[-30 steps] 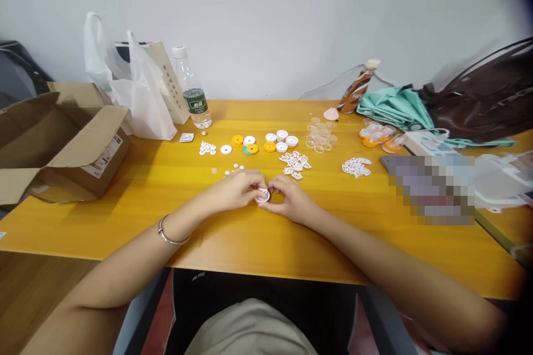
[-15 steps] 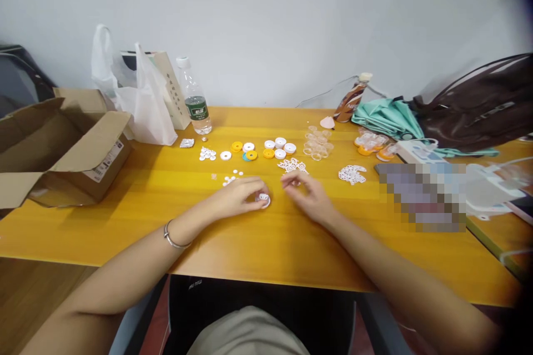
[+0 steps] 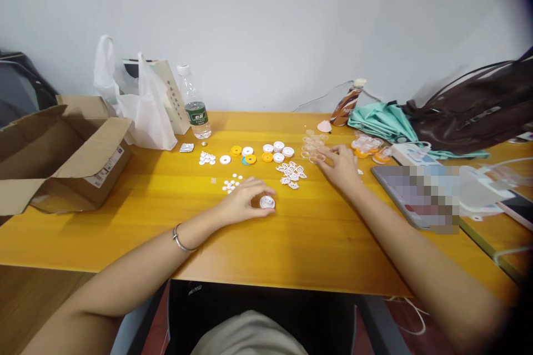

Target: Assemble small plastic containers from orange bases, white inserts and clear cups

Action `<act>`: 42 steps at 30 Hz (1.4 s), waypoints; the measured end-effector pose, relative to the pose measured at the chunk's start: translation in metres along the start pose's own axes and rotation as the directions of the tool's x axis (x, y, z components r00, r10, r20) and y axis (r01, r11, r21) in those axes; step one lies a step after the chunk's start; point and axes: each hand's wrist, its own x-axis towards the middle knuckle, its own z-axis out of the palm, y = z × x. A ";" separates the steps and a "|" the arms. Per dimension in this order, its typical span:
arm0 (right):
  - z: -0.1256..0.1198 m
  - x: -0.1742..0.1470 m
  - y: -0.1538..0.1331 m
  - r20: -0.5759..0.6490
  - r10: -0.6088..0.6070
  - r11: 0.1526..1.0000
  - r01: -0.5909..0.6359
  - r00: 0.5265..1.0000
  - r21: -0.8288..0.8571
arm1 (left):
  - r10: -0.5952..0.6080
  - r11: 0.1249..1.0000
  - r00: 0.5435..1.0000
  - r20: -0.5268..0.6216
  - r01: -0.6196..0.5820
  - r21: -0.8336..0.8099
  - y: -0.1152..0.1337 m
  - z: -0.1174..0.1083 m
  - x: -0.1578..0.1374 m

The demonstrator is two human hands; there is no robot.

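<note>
My left hand (image 3: 244, 201) is curved around a white round plastic piece (image 3: 267, 203) on the table, thumb at its near side and fingers at its far side. Small white openwork parts seem to lie inside that piece. My right hand (image 3: 342, 167) reaches out with fingers extended and apart, its fingertips at the edge of a cluster of clear plastic round covers (image 3: 311, 141). White openwork leaf-shaped pieces (image 3: 292, 173) lie between the hands. Small white discs (image 3: 230, 184) are scattered beyond my left wrist. Several white round pieces (image 3: 278, 146) and yellow round pieces (image 3: 236, 151) stand farther back.
An open cardboard box (image 3: 97, 169) and a white plastic bag (image 3: 145, 113) stand at the left, beside a water bottle (image 3: 197, 113). At the right are a brown drink bottle (image 3: 348, 104), a folded teal umbrella (image 3: 381, 122), a dark bag (image 3: 474, 111) and a tablet-like device (image 3: 385, 183).
My right hand has moved right and away from me to the clear covers. My left hand stays around the white piece, with its fingers wider and more of the piece showing.
</note>
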 end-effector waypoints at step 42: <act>-0.015 -0.064 -0.117 0.315 -0.396 0.774 0.130 0.862 0.619 | -0.085 0.972 0.985 -0.153 0.047 -0.232 -0.003 -0.013 -0.004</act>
